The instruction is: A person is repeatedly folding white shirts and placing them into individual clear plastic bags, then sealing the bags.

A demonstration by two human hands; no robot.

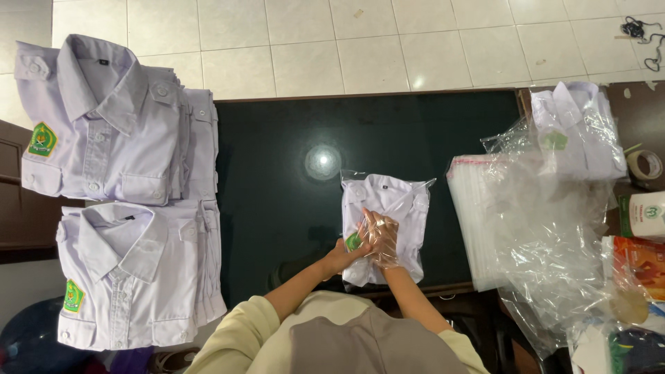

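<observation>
Dark worktop (277, 180), near edge: folded shirt (384, 201) in a clear bag (415, 190).
Left hand (343, 255) grips the shirt's lower edge; right hand (381, 239) lies spread flat inside the bag.

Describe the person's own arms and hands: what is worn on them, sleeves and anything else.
Both arms wear pale yellow sleeves pushed up toward the elbows, leaving the forearms bare. The left hand and right hand are bare: no gloves, and no rings, watch or bracelets that can be made out. A grey-brown cloth hangs between the arms.
</observation>
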